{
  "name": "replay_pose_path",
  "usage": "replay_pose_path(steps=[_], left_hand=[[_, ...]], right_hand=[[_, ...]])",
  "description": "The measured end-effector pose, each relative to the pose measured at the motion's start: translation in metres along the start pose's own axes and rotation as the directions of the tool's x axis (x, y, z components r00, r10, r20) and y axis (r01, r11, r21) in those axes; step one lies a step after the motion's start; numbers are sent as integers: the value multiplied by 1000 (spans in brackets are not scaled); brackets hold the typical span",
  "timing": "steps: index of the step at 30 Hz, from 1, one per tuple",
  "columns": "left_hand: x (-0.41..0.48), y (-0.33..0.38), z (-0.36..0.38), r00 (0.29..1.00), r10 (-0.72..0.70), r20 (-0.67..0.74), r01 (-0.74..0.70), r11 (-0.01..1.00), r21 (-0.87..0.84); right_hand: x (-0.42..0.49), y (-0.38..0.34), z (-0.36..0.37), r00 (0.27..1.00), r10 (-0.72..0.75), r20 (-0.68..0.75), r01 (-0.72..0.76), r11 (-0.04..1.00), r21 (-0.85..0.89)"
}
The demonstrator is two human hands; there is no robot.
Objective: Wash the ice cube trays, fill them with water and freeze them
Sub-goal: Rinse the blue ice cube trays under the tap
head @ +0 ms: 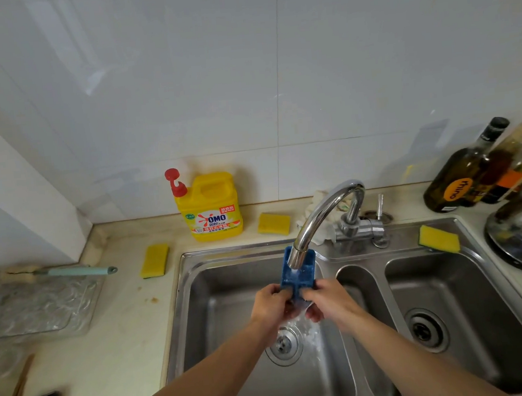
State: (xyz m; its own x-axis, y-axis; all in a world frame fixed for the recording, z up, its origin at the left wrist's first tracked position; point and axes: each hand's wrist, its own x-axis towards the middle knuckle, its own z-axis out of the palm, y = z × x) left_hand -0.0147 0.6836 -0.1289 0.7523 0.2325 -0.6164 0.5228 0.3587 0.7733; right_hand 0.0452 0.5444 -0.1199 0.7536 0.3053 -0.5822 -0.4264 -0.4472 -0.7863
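A steel double sink (pixel 180 299) sits in a pale counter below white tiles. Over its left basin, a blue ice cube tray (pixel 298 276) tilts under the running tap (pixel 317 211). The left hand (pixel 270 304) and right hand (pixel 328 299) grip its near end, fingers curled. The spout hides the far end, and splashing water blurs the compartments
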Motion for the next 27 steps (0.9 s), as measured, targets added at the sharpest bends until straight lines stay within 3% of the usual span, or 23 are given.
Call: replay_pose_path(steps=[12,21,27], left_hand=[[-11,-4,-5,998,-41,46,41,999,-9],[-4,13,-32,986,55,-160,-17,973,228],[-7,21,-52,989,87,-118,-52,960,275]], right_hand=[[-11,0,-1,997,44,69,-43,999,-18],[-13,-11,-15,999,44,5,-44,991,130],[-9,-17,-9,999,38,33,-44,977,208]])
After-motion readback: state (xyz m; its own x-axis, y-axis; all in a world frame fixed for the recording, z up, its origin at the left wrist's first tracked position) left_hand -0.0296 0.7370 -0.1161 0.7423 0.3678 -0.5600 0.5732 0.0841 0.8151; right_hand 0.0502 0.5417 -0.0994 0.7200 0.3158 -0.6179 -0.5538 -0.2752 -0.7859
